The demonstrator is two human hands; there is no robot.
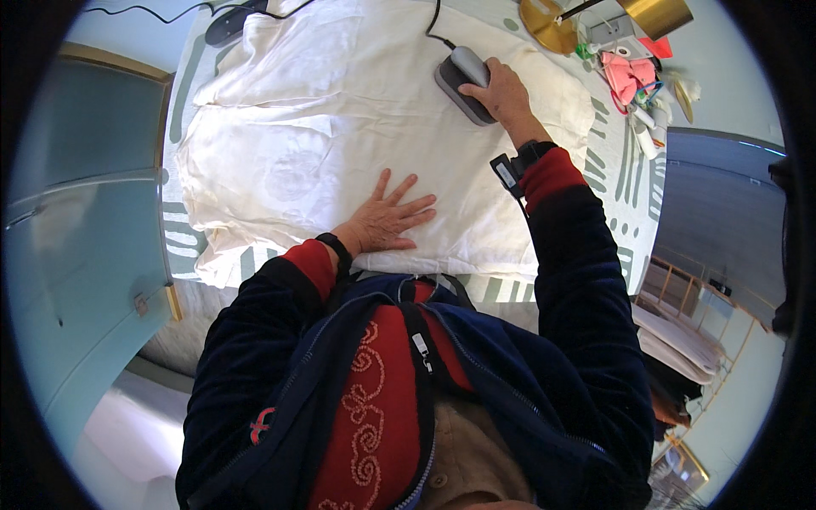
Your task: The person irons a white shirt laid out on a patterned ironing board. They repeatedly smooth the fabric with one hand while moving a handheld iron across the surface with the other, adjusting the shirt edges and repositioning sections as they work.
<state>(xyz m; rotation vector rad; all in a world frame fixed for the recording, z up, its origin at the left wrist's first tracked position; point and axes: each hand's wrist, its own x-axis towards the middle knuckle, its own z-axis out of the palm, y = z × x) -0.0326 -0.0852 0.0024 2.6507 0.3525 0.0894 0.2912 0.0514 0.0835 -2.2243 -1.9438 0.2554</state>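
A wrinkled cream-white cloth [287, 146] lies spread over the table before me. My left hand [391, 213] rests flat on it near its front edge, fingers spread, holding nothing. Farther back and to the right, my right hand [500, 94] is closed around the grey handle of a handheld iron [468, 73], whose dark base is on the cloth. A black cord leads away from the iron's back end. The cloth looks smoother between my hands and more creased at the left.
A patterned table cover [628, 185] shows around the cloth. At the back right stand a brass-coloured lamp base [548, 25], a pink bow [628, 76] and small white bottles [644, 131]. A dark elongated object [233, 24] lies at the back left. A rack with clothes [679, 344] stands right.
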